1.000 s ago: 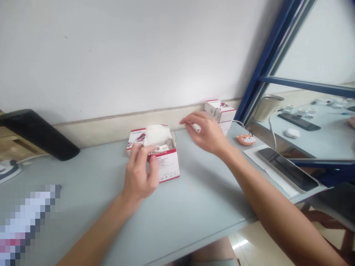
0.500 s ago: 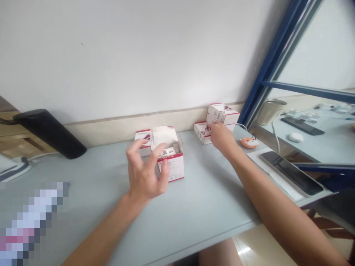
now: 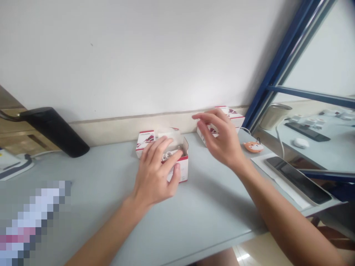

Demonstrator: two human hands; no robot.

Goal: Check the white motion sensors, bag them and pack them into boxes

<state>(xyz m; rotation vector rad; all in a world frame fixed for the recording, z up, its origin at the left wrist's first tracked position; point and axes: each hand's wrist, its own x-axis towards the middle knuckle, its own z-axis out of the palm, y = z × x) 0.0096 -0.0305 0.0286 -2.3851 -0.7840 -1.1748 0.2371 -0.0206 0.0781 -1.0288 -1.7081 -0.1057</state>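
In the head view a white and red cardboard box (image 3: 183,169) stands on the grey table with its lid flap up. Small white parts (image 3: 168,155) show inside it. My left hand (image 3: 156,170) is over the box's front and left side, fingers spread, holding nothing I can see. To the right, my right hand (image 3: 223,138) hangs in the air with its fingers apart and nothing between them. Behind it, partly hidden, are stacked white and red boxes (image 3: 235,117) by the wall. Another such box (image 3: 145,141) stands just left of the one with its flap up.
A black cylinder (image 3: 57,131) leans at the back left. On the right lie an orange and white animal-shaped item (image 3: 253,146) and a dark-screened phone-like device (image 3: 298,179) on white paper. A blue-framed mirror (image 3: 307,92) stands at the right edge.
My right hand has drawn back from the stacked boxes, moved slightly up, and its fingers have spread. My left hand has shifted right and closer over the box with the raised flap.
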